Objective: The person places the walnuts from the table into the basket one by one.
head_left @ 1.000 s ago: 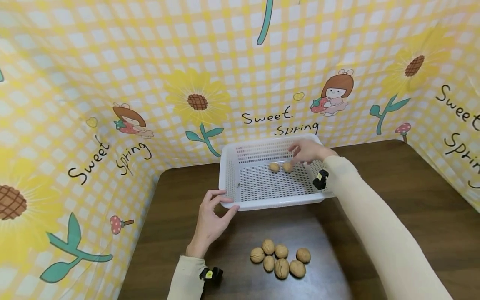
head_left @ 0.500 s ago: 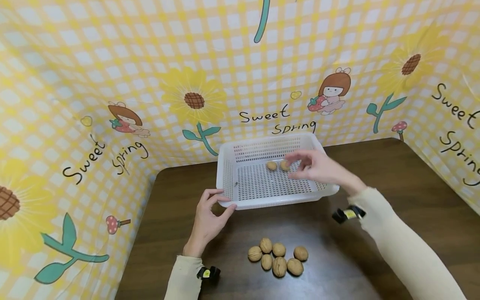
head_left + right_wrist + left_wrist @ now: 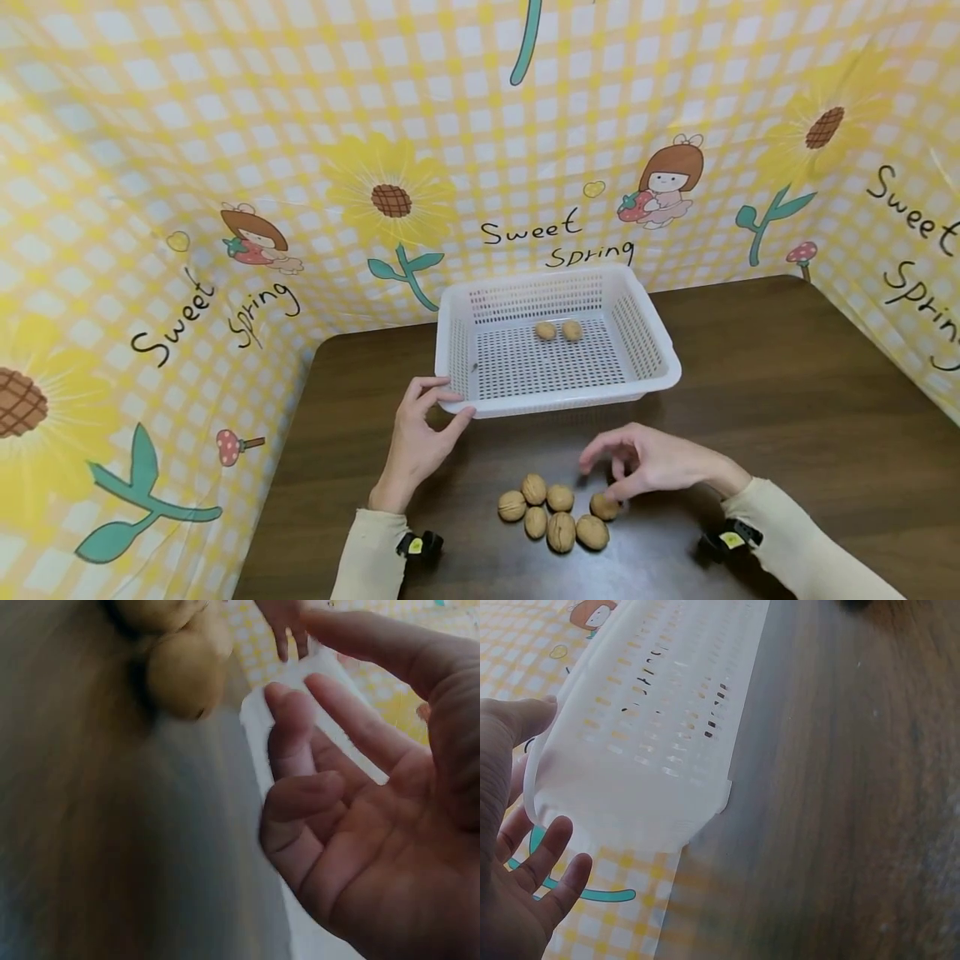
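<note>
A white plastic basket (image 3: pixel 555 407) with slotted walls stands near the back of the table, and two walnuts (image 3: pixel 572 331) lie inside it. At its front left corner, my left hand (image 3: pixel 420 442) holds the rim between thumb and fingers; the left wrist view shows the thumb (image 3: pixel 532 720) against the rim. My right hand (image 3: pixel 663 460) hovers in front of the basket with loosely bent fingers and nothing in its grasp. Its thumb is by the rightmost walnut (image 3: pixel 602 507) of a loose group; whether they touch I cannot tell. The right wrist view shows the palm (image 3: pixel 397 847) empty.
Several more walnuts (image 3: pixel 561 532) lie close together on the dark wooden table (image 3: pixel 765 367), in front of the basket. A yellow checked cloth (image 3: pixel 480 100) hangs behind the table and along its sides. Each wrist carries a small black camera (image 3: pixel 729 540).
My right hand has come out of the basket and moved toward the front, down to the walnuts on the table. The left hand stays on the basket's corner.
</note>
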### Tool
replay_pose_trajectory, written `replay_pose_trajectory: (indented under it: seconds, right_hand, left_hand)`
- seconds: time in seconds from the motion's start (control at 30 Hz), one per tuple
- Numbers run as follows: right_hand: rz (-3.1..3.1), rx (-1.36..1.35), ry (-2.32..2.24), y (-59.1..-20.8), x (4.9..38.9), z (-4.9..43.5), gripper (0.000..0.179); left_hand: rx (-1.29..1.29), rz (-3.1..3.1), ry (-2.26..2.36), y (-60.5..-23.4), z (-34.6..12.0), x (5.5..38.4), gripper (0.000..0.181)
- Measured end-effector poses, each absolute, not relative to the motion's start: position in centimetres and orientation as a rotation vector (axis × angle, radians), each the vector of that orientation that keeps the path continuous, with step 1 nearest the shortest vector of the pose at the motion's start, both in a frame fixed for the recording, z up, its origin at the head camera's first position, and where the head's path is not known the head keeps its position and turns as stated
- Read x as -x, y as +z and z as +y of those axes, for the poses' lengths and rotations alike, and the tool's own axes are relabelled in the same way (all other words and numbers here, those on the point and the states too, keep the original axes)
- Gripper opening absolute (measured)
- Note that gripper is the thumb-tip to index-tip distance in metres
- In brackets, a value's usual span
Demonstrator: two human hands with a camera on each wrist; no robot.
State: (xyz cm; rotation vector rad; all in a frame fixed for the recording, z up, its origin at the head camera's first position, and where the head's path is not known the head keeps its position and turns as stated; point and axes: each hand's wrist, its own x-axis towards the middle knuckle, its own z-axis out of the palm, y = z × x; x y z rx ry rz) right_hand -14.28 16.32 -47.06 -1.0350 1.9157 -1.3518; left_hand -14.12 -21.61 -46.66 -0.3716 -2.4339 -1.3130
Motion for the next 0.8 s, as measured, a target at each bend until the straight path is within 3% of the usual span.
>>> replay_pose_trajectory:
  seconds: [0.8]
  right_hand:
    - [2.015, 1.011, -1.286, -49.5, 12.8, 17.0, 0.040]
  left_hand:
    - [0.360, -2.436, -1.299, -46.9, -21.6, 14.2, 0.016]
